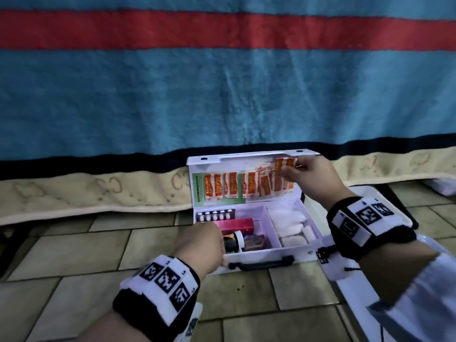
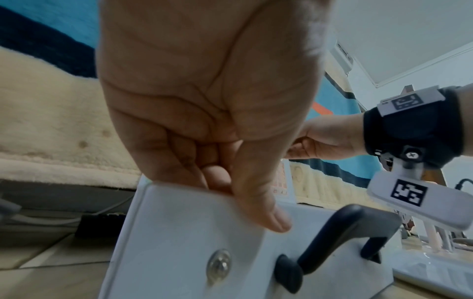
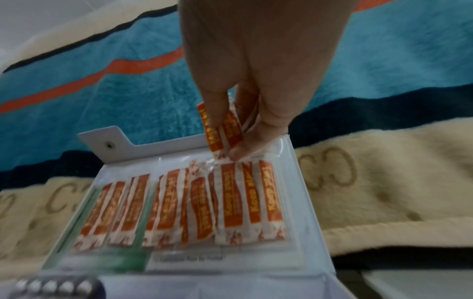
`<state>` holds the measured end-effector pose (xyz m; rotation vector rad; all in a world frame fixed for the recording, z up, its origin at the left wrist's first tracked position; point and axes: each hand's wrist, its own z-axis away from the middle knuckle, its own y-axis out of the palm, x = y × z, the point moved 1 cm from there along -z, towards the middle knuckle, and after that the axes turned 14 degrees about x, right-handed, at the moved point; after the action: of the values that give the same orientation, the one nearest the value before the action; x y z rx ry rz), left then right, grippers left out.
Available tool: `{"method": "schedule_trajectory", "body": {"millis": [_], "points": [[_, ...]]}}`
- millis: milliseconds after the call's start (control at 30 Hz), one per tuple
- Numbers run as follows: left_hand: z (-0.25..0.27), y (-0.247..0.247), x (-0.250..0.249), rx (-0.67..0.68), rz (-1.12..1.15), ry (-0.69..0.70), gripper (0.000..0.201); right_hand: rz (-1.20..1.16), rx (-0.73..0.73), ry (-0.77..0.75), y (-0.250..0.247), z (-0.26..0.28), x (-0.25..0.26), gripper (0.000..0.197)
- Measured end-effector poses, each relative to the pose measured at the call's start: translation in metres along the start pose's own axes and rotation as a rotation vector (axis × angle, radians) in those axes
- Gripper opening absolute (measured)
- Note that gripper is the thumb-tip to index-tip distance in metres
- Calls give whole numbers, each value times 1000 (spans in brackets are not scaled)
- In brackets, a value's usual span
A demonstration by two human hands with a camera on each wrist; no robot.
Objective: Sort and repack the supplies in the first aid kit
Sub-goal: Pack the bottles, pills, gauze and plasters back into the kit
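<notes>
A white first aid kit (image 1: 293, 253) lies open on the tiled floor, its lid (image 1: 246, 157) propped upright. Orange-and-white plaster strips (image 1: 246, 185) stand in a clear pocket inside the lid (image 3: 179, 204). My right hand (image 1: 306, 172) pinches a small bunch of plasters (image 1: 285, 165) at the pocket's top right (image 3: 222, 127). My left hand (image 1: 201, 243) grips the front left rim of the kit (image 2: 179, 222), thumb (image 2: 261, 210) outside, fingers curled over the edge. Inside lie a blister pack (image 1: 214, 214), a red box (image 1: 237, 224), a white-capped bottle (image 1: 235, 240) and white gauze packs (image 1: 288, 223).
A blue, red and cream blanket (image 1: 222, 95) hangs right behind the kit. The kit's black handle (image 1: 261, 264) faces me. A white plastic tray or lid (image 1: 370, 292) lies on the floor at the right, under my right forearm. Beige tiles (image 1: 74, 255) spread to the left.
</notes>
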<state>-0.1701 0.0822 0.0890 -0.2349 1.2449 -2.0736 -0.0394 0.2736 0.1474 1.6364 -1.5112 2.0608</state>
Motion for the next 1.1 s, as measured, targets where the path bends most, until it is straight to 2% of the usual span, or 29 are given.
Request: {"method": "schedule_trajectory", "body": {"millis": [67, 133, 267, 433, 567, 633, 833, 933, 1100], "points": [[-2, 0, 1, 8, -13, -1, 17, -117, -63, -74, -3, -10, 6, 5], [-3, 0, 1, 17, -14, -7, 18, -129, -72, -119, -5, -18, 8, 5], [-5, -2, 0, 62, 22, -22, 28, 23, -35, -125, -7, -28, 4, 16], [-7, -3, -1, 85, 40, -46, 29, 129, -17, -116, -4, -34, -1, 13], [-7, -4, -1, 89, 46, -43, 29, 402, 57, -71, -6, -34, 1, 10], [-6, -4, -2, 101, 39, -46, 32, 498, 69, -80, -7, -32, 6, 16], [-4, -4, -2, 86, 54, -32, 28, 566, 79, -153, -4, -30, 9, 15], [-3, -4, -2, 81, 61, -34, 29, 471, 59, -139, 0, -27, 3, 10], [-2, -5, -3, 99, 91, -47, 27, 513, 85, -133, -2, -22, 7, 22]]}}
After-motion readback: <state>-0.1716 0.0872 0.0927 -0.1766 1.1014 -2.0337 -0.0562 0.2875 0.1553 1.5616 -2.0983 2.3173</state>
